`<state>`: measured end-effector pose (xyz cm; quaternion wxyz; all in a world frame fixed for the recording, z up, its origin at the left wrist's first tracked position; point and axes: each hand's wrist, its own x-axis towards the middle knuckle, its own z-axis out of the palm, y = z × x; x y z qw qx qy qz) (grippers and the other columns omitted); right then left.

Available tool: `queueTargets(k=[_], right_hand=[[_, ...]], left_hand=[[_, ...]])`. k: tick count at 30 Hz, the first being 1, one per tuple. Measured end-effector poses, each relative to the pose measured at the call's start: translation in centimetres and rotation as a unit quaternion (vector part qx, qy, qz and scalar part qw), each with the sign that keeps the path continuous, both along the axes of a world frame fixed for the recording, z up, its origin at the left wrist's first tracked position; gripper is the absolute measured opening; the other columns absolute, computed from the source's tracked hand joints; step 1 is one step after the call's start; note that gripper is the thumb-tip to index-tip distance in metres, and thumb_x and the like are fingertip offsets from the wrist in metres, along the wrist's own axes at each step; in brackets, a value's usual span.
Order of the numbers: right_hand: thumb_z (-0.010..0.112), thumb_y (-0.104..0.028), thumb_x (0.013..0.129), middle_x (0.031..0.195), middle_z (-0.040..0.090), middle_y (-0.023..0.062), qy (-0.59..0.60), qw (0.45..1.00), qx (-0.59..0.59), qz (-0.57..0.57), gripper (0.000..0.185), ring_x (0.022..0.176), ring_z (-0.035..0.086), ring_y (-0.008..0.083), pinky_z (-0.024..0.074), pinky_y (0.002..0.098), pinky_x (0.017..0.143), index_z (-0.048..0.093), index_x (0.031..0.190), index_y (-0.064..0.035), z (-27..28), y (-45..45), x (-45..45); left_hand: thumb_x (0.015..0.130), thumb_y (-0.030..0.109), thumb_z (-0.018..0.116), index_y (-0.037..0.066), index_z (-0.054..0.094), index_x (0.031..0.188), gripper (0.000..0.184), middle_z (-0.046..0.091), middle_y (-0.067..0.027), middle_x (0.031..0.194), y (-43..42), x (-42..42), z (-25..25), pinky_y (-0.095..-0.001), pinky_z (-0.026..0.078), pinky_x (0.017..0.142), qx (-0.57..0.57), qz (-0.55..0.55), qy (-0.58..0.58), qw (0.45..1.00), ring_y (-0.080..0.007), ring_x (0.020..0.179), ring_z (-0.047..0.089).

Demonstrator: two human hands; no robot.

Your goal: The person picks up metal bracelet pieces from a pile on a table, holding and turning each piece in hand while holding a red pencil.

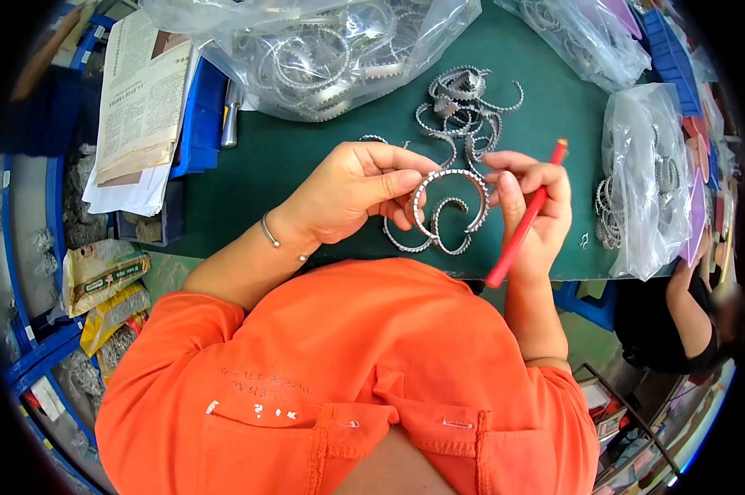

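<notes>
Bangle [449, 172] is up over the bench [265, 177]; I've got my left grip [352, 191] pinching one side, probably to keep the rest visible. Right grip [547, 224] has a pen [525, 223] tucked in; can't tell if it touches the bangle too.

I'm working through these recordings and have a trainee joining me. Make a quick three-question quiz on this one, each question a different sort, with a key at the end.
1. Which hand holds the long red stick?
2. True or false: the left hand is empty.
3. Fill in the blank: the newspaper lies toward the ____ side of the picture.

Key:
1. The right hand.
2. False; it pinches a notched metal band.
3. Left.
</notes>
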<state>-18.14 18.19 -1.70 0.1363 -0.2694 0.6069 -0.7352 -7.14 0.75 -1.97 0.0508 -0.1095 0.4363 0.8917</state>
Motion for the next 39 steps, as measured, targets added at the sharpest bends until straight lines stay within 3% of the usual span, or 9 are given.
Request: queueTargets(k=[2, 4, 8, 10, 13, 17, 20, 32, 39], right_hand=[[0.055, 0.007, 0.082, 0.091, 0.060, 0.0172, 0.119, 0.992, 0.002, -0.043, 0.021, 0.076, 0.055, 0.0124, 0.0455, 0.0244, 0.071, 0.038, 0.081, -0.0041, 0.0, 0.1, 0.0], [0.062, 0.008, 0.076, 0.082, 0.061, 0.0146, 0.141, 0.989, -0.044, 0.006, 0.024, 0.064, 0.057, 0.0144, 0.0467, 0.0252, 0.058, 0.040, 0.076, -0.0034, 0.7, -0.1, 0.5], [0.074, 0.001, 0.064, 0.073, 0.061, 0.0099, 0.284, 0.949, 0.060, 0.124, 0.027, 0.058, 0.056, 0.0197, 0.0445, 0.0250, 0.051, 0.047, 0.068, -0.0043, 0.8, -1.2, 1.0], [0.071, 0.003, 0.067, 0.074, 0.061, 0.0101, 0.269, 0.952, 0.085, 0.122, 0.026, 0.059, 0.057, 0.0164, 0.0452, 0.0244, 0.052, 0.046, 0.069, -0.0035, 0.4, -1.1, 1.2], [0.065, 0.008, 0.074, 0.080, 0.062, 0.0128, -0.039, 0.992, -0.001, 0.124, 0.026, 0.066, 0.059, 0.0129, 0.0486, 0.0247, 0.059, 0.043, 0.071, -0.0045, 0.0, -0.5, 1.2], [0.062, 0.004, 0.078, 0.084, 0.062, 0.0159, -0.253, 0.937, -0.146, 0.190, 0.025, 0.072, 0.064, 0.0222, 0.0516, 0.0267, 0.058, 0.041, 0.078, -0.0092, -0.5, 0.4, 0.2], [0.061, 0.002, 0.080, 0.084, 0.062, 0.0157, -0.303, 0.920, -0.161, 0.188, 0.023, 0.071, 0.064, 0.0229, 0.0511, 0.0261, 0.057, 0.041, 0.080, -0.0094, -0.7, 0.6, 0.2], [0.052, 0.003, 0.085, 0.090, 0.061, 0.0218, -0.301, 0.934, -0.117, 0.155, 0.014, 0.074, 0.065, 0.0254, 0.0555, 0.0275, 0.057, 0.043, 0.081, -0.0071, -1.6, 1.5, 0.0], [0.051, 0.001, 0.087, 0.088, 0.062, 0.0200, -0.278, 0.954, -0.050, 0.102, 0.013, 0.064, 0.061, 0.0170, 0.0495, 0.0224, 0.051, 0.041, 0.085, -0.0070, -1.5, 1.3, 0.3]], left_hand=[[0.088, 0.008, 0.053, -0.004, 0.059, 0.105, 0.021, 0.062, -0.0077, 0.079, 0.0, 0.0, 0.2, -0.0230, 0.053, 0.059, 0.010, 0.008, -0.010, 1.000, -0.0130, 0.066, 0.061], [0.088, 0.008, 0.054, -0.004, 0.058, 0.105, 0.022, 0.062, -0.0080, 0.080, 0.1, -0.1, 0.2, -0.0224, 0.053, 0.059, 0.005, 0.025, -0.015, 1.000, -0.0125, 0.065, 0.061], [0.086, 0.008, 0.056, -0.004, 0.058, 0.106, 0.023, 0.063, -0.0085, 0.083, 1.1, -0.4, 0.6, -0.0204, 0.052, 0.058, -0.077, 0.085, -0.033, 0.993, -0.0105, 0.066, 0.061], [0.085, 0.008, 0.058, -0.003, 0.058, 0.105, 0.023, 0.063, -0.0081, 0.083, 1.1, -0.4, 1.3, -0.0201, 0.051, 0.059, -0.116, 0.090, -0.034, 0.989, -0.0097, 0.067, 0.060], [0.087, 0.006, 0.054, -0.003, 0.056, 0.109, 0.024, 0.057, -0.0092, 0.101, 0.5, -0.1, 1.1, -0.0224, 0.049, 0.070, -0.322, 0.102, 0.035, 0.941, -0.0117, 0.084, 0.058], [0.085, 0.007, 0.056, -0.003, 0.048, 0.119, 0.036, 0.057, -0.0132, 0.105, 0.4, 0.0, 0.5, -0.0242, 0.050, 0.072, -0.222, 0.074, 0.013, 0.972, -0.0171, 0.091, 0.060], [0.083, 0.007, 0.058, -0.003, 0.048, 0.118, 0.037, 0.060, -0.0133, 0.099, -0.4, 0.3, 1.4, -0.0266, 0.052, 0.069, -0.082, -0.047, -0.026, 0.995, -0.0205, 0.085, 0.063], [0.083, 0.006, 0.058, -0.005, 0.051, 0.115, 0.035, 0.062, -0.0120, 0.088, -0.2, 0.5, 1.0, -0.0249, 0.053, 0.064, -0.082, -0.010, -0.021, 0.996, -0.0199, 0.076, 0.065], [0.083, 0.006, 0.058, -0.005, 0.052, 0.114, 0.034, 0.062, -0.0110, 0.086, -0.2, 0.5, 0.8, -0.0247, 0.053, 0.064, -0.097, -0.007, -0.033, 0.995, -0.0186, 0.074, 0.064]])
